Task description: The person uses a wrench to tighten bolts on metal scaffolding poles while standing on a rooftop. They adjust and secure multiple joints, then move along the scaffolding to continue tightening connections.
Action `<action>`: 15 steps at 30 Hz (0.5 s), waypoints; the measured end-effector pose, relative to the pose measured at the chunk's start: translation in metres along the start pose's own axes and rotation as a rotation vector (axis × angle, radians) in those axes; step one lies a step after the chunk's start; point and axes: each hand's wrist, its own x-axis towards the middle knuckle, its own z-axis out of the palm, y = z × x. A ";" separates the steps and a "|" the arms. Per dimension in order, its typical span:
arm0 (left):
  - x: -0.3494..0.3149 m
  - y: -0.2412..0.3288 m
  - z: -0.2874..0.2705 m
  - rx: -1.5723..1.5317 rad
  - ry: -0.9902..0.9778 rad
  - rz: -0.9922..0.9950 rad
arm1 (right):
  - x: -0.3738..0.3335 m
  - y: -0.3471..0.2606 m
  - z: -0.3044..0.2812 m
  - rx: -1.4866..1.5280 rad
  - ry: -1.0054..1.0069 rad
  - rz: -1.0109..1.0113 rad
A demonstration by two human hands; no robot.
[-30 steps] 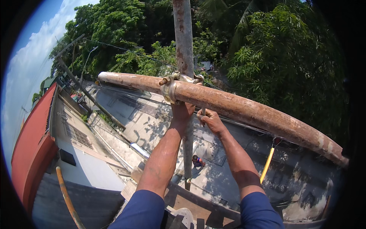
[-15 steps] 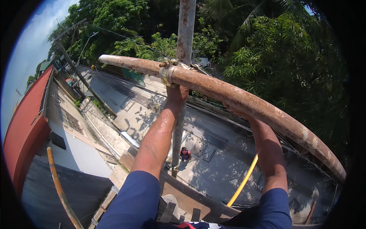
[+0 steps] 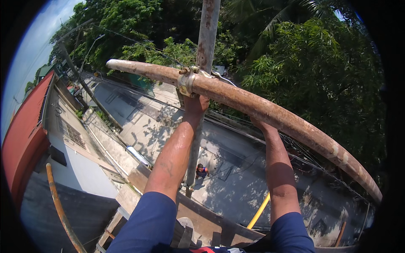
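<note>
A rusty scaffold pipe (image 3: 270, 106) runs crosswise in front of me, bowed by the lens. A metal scaffold clamp (image 3: 186, 82) with a bolt joins it to an upright pole (image 3: 206, 40) behind it. Directly beneath the clamp, my left hand (image 3: 196, 104) is closed against the clamp's underside, beside the upright; its fingertips are hidden. My right hand (image 3: 262, 125) reaches up to the lower edge of the pipe, right of the clamp. The pipe covers its fingers, so their grip does not show.
Far below lies a paved street (image 3: 230, 158), where a person (image 3: 201, 170) stands near the upright's foot. Wooden planks (image 3: 211, 219) are under me. A bent rusty bar (image 3: 59, 202) and a red-roofed building (image 3: 29, 135) are on the left; a yellow pole (image 3: 258, 213) is below my right arm. Cables run behind.
My right hand has moved left along the pipe's underside, and its fingers have gone out of sight. My left hand stays under the clamp. The view has shifted slightly.
</note>
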 end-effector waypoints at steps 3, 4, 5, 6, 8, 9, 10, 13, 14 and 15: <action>-0.001 0.004 -0.004 -0.101 -0.037 -0.055 | 0.004 0.005 -0.009 -0.003 0.079 -0.029; -0.002 0.004 -0.005 0.046 -0.024 0.006 | 0.006 0.006 -0.013 0.000 0.037 -0.090; -0.002 0.003 -0.005 0.175 -0.026 0.079 | 0.007 0.008 -0.018 0.004 0.110 -0.031; -0.003 0.002 -0.003 0.261 -0.010 0.117 | 0.008 0.008 -0.021 0.010 0.130 -0.026; -0.005 -0.004 0.001 0.064 -0.015 0.045 | 0.006 0.006 -0.020 0.227 -0.018 0.154; -0.005 -0.008 0.003 -0.054 -0.022 -0.020 | 0.006 0.004 -0.018 0.241 -0.049 0.146; -0.006 -0.013 0.004 -0.310 -0.038 -0.049 | -0.004 -0.002 -0.006 0.133 0.028 0.054; -0.008 -0.021 0.005 -0.524 -0.082 -0.165 | -0.020 -0.030 0.040 0.164 0.189 -0.074; -0.009 -0.020 0.002 -0.560 -0.097 -0.196 | -0.024 -0.042 0.056 0.288 0.187 -0.031; -0.008 -0.018 0.001 -0.644 -0.101 -0.220 | -0.027 -0.054 0.070 0.410 0.186 0.009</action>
